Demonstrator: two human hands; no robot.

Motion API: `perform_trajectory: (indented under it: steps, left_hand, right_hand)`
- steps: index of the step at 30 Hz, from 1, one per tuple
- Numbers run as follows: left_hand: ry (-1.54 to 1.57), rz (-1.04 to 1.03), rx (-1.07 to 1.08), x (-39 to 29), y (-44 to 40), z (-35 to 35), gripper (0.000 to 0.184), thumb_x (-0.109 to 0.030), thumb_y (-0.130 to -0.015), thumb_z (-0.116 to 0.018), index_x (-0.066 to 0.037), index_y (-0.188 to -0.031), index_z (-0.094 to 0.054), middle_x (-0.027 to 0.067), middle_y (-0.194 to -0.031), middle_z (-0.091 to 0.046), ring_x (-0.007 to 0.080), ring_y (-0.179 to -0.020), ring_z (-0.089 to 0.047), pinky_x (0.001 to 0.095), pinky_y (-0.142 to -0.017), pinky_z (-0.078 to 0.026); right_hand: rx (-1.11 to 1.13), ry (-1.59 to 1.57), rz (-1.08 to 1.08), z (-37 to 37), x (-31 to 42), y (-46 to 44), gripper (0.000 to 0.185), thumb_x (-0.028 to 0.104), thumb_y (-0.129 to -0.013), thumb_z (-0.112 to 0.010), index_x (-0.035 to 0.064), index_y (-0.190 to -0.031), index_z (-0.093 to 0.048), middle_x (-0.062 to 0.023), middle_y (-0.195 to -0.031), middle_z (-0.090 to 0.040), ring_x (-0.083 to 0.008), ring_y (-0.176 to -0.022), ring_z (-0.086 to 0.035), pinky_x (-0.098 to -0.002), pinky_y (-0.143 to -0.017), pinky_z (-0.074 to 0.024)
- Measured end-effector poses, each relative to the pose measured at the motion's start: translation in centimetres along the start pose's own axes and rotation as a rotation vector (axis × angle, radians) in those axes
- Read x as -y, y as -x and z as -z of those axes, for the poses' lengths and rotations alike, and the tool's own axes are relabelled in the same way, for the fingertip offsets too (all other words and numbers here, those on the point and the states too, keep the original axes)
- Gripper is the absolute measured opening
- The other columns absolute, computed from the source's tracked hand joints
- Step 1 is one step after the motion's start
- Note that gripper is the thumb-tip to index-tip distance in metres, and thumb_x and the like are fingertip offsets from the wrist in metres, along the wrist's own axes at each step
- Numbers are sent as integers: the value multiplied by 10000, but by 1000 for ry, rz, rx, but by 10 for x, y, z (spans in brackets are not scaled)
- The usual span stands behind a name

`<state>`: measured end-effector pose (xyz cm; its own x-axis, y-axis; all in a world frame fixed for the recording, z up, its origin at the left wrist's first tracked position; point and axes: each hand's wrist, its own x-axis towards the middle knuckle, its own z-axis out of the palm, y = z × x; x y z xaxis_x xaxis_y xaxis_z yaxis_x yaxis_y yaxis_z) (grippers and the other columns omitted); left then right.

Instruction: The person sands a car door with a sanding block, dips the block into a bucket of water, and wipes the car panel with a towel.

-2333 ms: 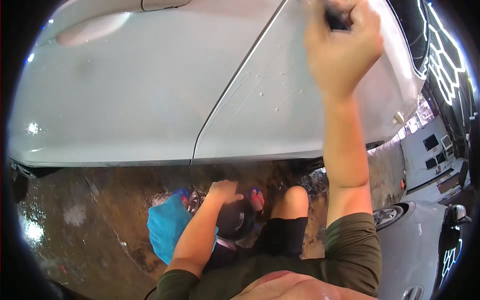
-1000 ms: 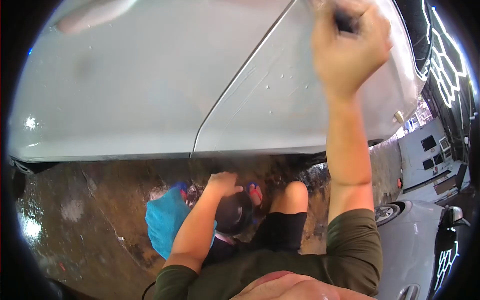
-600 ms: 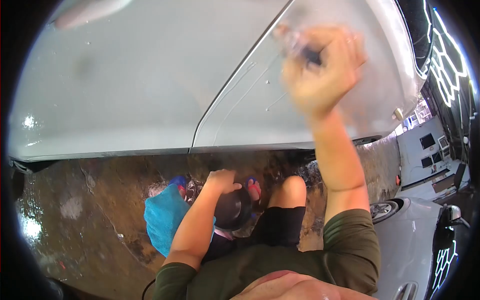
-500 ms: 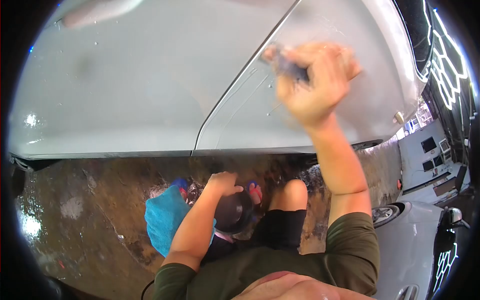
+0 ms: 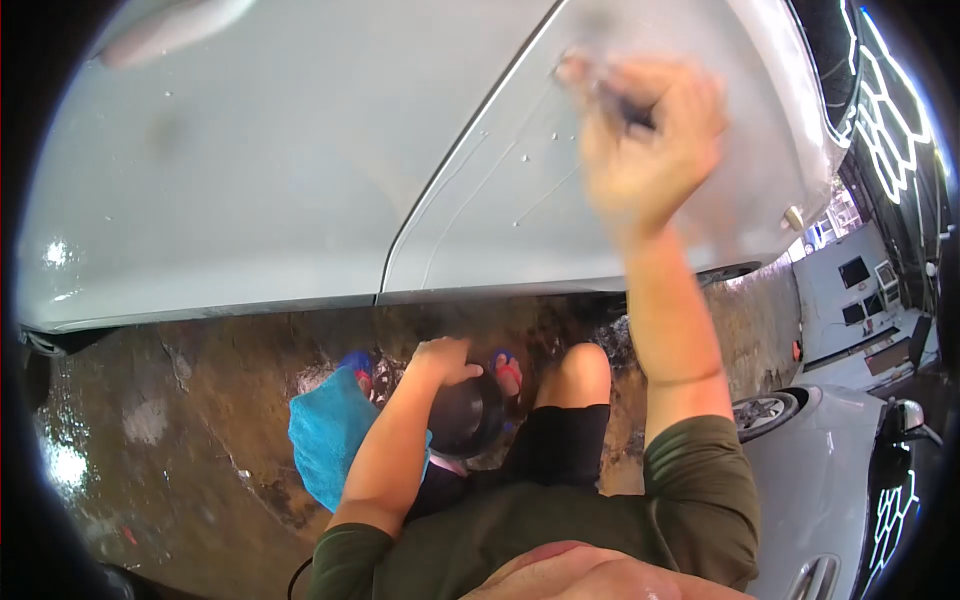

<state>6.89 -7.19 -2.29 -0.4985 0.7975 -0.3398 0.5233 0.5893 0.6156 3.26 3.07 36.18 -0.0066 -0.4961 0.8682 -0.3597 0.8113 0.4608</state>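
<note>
My right hand [image 5: 655,140] is up against the silver car's body panel [image 5: 510,190], just right of a door seam. Its fingers are curled around a small dark thing, blurred by motion, whose kind I cannot make out. Thin water trails and drops mark the panel below that hand. Lower down, my left hand [image 5: 445,362] grips the far rim of a black bucket [image 5: 480,425] between my legs, its thumb toward the opening. The bucket's contents do not show clearly. A blue towel [image 5: 330,435] is draped over my left knee.
Wet brown floor [image 5: 200,430] lies beneath the car's lower edge. My feet, in blue and red flip-flops [image 5: 507,370], flank the bucket. Another silver car [image 5: 820,480] stands close at my right. Bright hexagonal lights show at the far right.
My right hand has moved slightly up and to the right over the panel, still curled around the dark thing. My left hand stays at the bucket. The view has shifted a little.
</note>
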Motion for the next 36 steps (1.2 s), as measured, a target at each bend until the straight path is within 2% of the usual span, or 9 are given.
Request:
perform_trajectory:
  steps: [5,10,16,18,23,26,29,32,36]
  left_hand:
    - [17,22,-71,3,9,10,710,-577,-911,-666,-68,-1403,-606,221,-1282,-698,399,-1219,-655,515,-1012,-535]
    - [3,-17,-63,11,-3,-13,676,-567,-912,-682,-117,-1412,-611,159,-1279,-718,360,-1208,-674,503,-1006,-542]
    - [13,34,-74,2,7,4,669,-559,-910,-682,-115,-1405,-612,164,-1279,-719,363,-1200,-679,508,-990,-551]
    - [-13,50,-53,3,7,5,666,-557,-911,-681,-112,-1402,-613,168,-1267,-722,366,-1199,-678,511,-990,-550]
    - [10,9,-129,13,-1,7,641,-550,-910,-680,-89,-1353,-637,173,-1238,-730,374,-1192,-679,518,-985,-549]
    - [23,34,-78,8,0,4,669,-565,-909,-675,-72,-1359,-632,201,-1255,-715,386,-1214,-663,511,-1008,-537]
    - [20,50,-33,5,5,6,708,-581,-907,-672,-72,-1395,-611,224,-1275,-700,397,-1228,-651,508,-1030,-525]
    - [32,13,-94,5,4,5,652,-558,-903,-689,-90,-1353,-635,196,-1262,-715,386,-1206,-672,519,-1007,-539]
    - [10,55,-64,12,9,6,668,-564,-902,-691,-83,-1361,-626,202,-1298,-697,381,-1216,-669,520,-1015,-534]
  right_hand:
    - [-132,-38,-85,-12,-19,-40,236,99,-766,-921,43,-840,-704,-52,-793,-703,-185,-721,-629,-307,-686,-501]
    - [-14,-40,-70,3,7,34,172,64,-830,-866,26,-871,-703,-44,-784,-700,-146,-773,-643,-298,-674,-526]
    - [-176,-126,-208,-19,-37,-44,205,80,-725,-870,110,-818,-690,-19,-775,-697,-237,-763,-603,-373,-758,-436]
    - [-82,55,-126,0,-24,-18,249,90,-769,-921,26,-842,-691,-64,-805,-708,-226,-754,-622,-332,-722,-503]
    - [-65,-12,1,8,-17,16,302,144,-725,-958,60,-812,-681,-59,-798,-696,-210,-741,-591,-345,-718,-465]
    - [-105,-151,-129,-12,-47,-60,291,126,-722,-953,65,-801,-679,-51,-802,-690,-203,-739,-593,-344,-761,-449]
    - [-58,47,-234,8,-22,-17,275,103,-726,-943,68,-788,-677,-45,-785,-688,-193,-732,-597,-347,-789,-436]
    - [-24,6,-153,26,-13,71,285,106,-721,-947,69,-816,-681,-52,-778,-687,-203,-720,-600,-351,-783,-441]
    - [-95,41,-30,10,-32,9,257,98,-734,-930,77,-817,-688,-37,-768,-697,-231,-715,-604,-341,-726,-455]
